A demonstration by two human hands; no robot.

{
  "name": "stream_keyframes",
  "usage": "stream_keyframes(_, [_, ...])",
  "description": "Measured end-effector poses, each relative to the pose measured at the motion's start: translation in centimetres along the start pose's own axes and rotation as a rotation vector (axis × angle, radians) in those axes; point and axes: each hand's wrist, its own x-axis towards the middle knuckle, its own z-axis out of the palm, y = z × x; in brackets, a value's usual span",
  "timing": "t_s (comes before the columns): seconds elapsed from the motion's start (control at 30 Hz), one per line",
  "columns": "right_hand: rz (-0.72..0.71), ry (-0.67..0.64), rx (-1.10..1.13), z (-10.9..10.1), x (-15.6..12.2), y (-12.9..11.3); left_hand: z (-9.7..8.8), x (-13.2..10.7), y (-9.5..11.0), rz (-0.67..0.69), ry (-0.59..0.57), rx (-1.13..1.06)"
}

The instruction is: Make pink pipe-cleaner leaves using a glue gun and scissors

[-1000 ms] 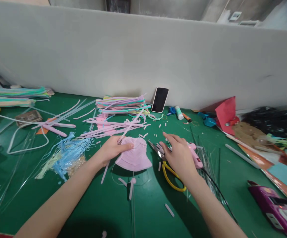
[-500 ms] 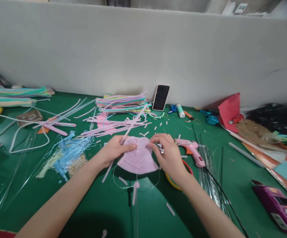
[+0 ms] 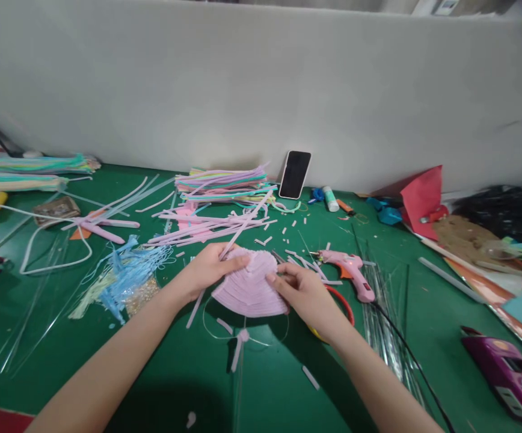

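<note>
A pale pink fan-shaped piece [image 3: 247, 291] of pipe cleaners laid in curved rows is held up over the green table. My left hand [image 3: 211, 267] grips its upper left side, thumb on the front. A long pink pipe cleaner [image 3: 194, 310] passes by that hand, running up behind it. My right hand [image 3: 299, 291] pinches the right edge, thumb in front, other fingers partly hidden. Below the fan, thin clear wire loops spread from a small pink knot [image 3: 243, 335] with a short stub. A red and yellow loop [image 3: 346, 305] lies partly hidden under my right wrist.
A pink glue gun [image 3: 351, 270] with a black cord lies right, beside clear sticks [image 3: 380, 325]. Behind are pink pipe cleaners [image 3: 211, 228], a bundle [image 3: 225, 183] and a propped phone [image 3: 294, 174]. Blue tassels [image 3: 130, 276] lie left; a purple device [image 3: 509, 376] sits right.
My right thumb has come down onto the fan's front right edge; before, its fingertips were at the upper right edge. The fan has tilted slightly, and the view has shifted a little.
</note>
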Motion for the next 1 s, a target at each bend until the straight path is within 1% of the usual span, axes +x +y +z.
stream_keyframes(0.03, [0.020, -0.022, 0.041, 0.3, 0.0, 0.4, -0.3, 0.1, -0.1, 0.030, 0.041, 0.065])
stream_keyframes(0.1, [0.051, -0.020, 0.088, 0.5, 0.2, 1.2, -1.1, 0.2, -0.3, 0.083, 0.134, 0.203])
stream_keyframes(0.13, [0.061, -0.019, 0.097, 0.4, 0.4, 1.7, -1.4, 0.3, -0.4, 0.093, 0.160, 0.271])
stream_keyframes(0.2, [0.066, -0.016, 0.111, 0.2, 0.8, 2.3, -2.0, 0.3, -0.7, 0.070, 0.162, 0.409])
stream_keyframes(0.3, [0.046, 0.005, 0.133, -0.1, 1.1, 2.6, -2.0, 0.1, -0.8, 0.055, 0.121, 0.545])
stream_keyframes(0.37, [0.030, 0.003, 0.115, -0.3, 1.1, 2.5, -1.7, -0.1, -0.7, 0.082, 0.098, 0.544])
stream_keyframes(0.43, [0.004, 0.038, 0.021, -0.6, 0.9, 2.2, -1.4, -0.4, -0.4, 0.099, 0.061, 0.503])
stream_keyframes(0.47, [-0.017, 0.094, -0.052, -0.8, 0.7, 2.0, -1.3, -0.6, -0.2, 0.107, 0.042, 0.485])
stream_keyframes(0.53, [-0.067, 0.254, -0.196, -1.0, 0.0, 1.6, -1.0, -1.0, 0.3, 0.144, -0.013, 0.462])
stream_keyframes(0.57, [-0.087, 0.316, -0.225, -1.1, -0.4, 1.3, -0.8, -1.2, 0.5, 0.170, -0.049, 0.452])
stream_keyframes(0.6, [-0.097, 0.333, -0.208, -1.1, -0.8, 1.1, -0.6, -1.4, 0.8, 0.194, -0.097, 0.442])
stream_keyframes(0.63, [-0.092, 0.293, -0.151, -1.0, -1.2, 0.8, -0.3, -1.6, 1.0, 0.214, -0.147, 0.434])
stream_keyframes(0.7, [-0.075, 0.138, 0.045, -0.9, -1.9, 0.2, 0.4, -1.9, 1.4, 0.244, -0.247, 0.443])
stream_keyframes(0.73, [-0.075, 0.085, 0.142, -1.0, -2.2, -0.1, 0.8, -1.9, 1.5, 0.258, -0.282, 0.465])
stream_keyframes(0.77, [-0.074, 0.076, 0.216, -1.3, -2.4, -0.3, 1.0, -2.0, 1.5, 0.268, -0.302, 0.499])
stream_keyframes(0.8, [-0.076, 0.117, 0.265, -1.7, -2.7, -0.5, 1.1, -2.0, 1.5, 0.277, -0.299, 0.541])
stream_keyframes(0.83, [-0.078, 0.204, 0.293, -2.3, -3.1, -0.6, 1.1, -2.0, 1.5, 0.278, -0.270, 0.587])
stream_keyframes(0.87, [-0.055, 0.301, 0.310, -3.1, -3.5, -0.7, 0.9, -1.9, 1.4, 0.268, -0.217, 0.636])
stream_keyframes(0.93, [-0.035, 0.489, 0.317, -5.0, -4.6, -0.5, 0.1, -1.8, 1.2, 0.205, -0.071, 0.735])
stream_keyframes(0.97, [-0.006, 0.535, 0.326, -5.8, -5.3, -0.3, -0.4, -1.7, 1.0, 0.155, -0.007, 0.779])
stream_keyframes(1.0, [0.050, 0.551, 0.322, -6.6, -6.0, 0.1, -0.9, -1.7, 0.9, 0.100, 0.026, 0.819])
